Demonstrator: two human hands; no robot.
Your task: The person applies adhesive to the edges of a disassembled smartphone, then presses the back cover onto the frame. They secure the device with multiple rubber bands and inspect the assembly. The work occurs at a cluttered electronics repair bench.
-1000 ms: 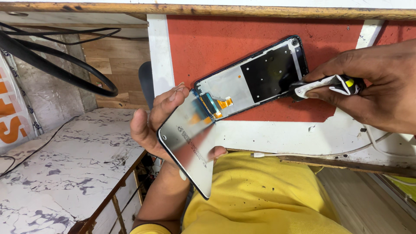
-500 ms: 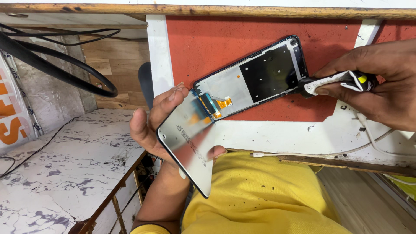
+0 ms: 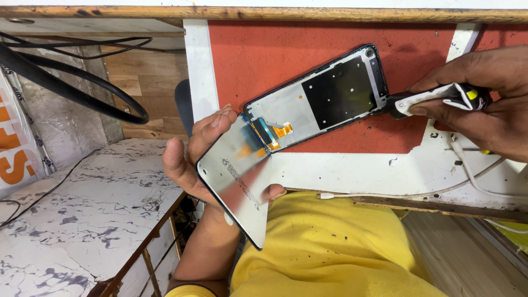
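My left hand grips a detached phone display panel, its silvery back facing me. An orange and blue flex cable joins that panel to a black phone frame, which tilts up to the right over a red mat. My right hand holds a dark tool wrapped in white cloth. The tool's tip touches the frame's right end.
A white workbench surface carries the red mat, with a white cable lying along its front edge. A marbled white shelf lies at the left, black cables above it. My yellow shirt fills the lower middle.
My right hand with the wrapped tool has slid a little to the right along the frame's end. The left hand and panel have barely moved.
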